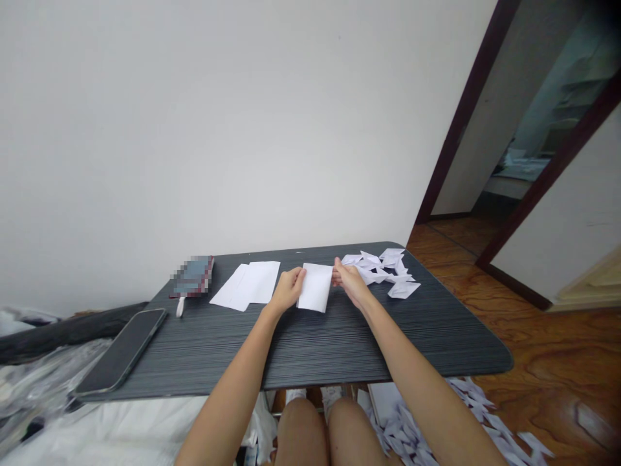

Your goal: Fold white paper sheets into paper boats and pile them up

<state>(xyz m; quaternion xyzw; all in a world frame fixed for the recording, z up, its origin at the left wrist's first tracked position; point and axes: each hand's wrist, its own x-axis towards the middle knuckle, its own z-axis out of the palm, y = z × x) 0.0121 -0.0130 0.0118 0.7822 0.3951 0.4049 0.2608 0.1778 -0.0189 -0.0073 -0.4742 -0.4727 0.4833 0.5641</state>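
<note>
White paper sheet (315, 288), one, held above the bench (233, 353); landmark for the entries below.
Left hand (288, 288): at the sheet's left edge, pinching it, thumb on top.
Right hand (351, 283): at the sheet's right edge, fingers extended; whether they grip the edge or merely lie beside it, I cannot tell.
Plain white papers (264, 281), overlapping, flat on the bench, left of the sheet.
Folded paper pieces (404, 288), pointed, in a loose heap, right of the sheet.
Book-like item (193, 277), cover blurred, left of the sheet, beyond the plain papers; white strap (180, 307) at its near edge.
Phone (121, 353), screen dark, far left of the sheet.
Further folded pieces (407, 430), below bench level, to the sheet's lower right
</note>
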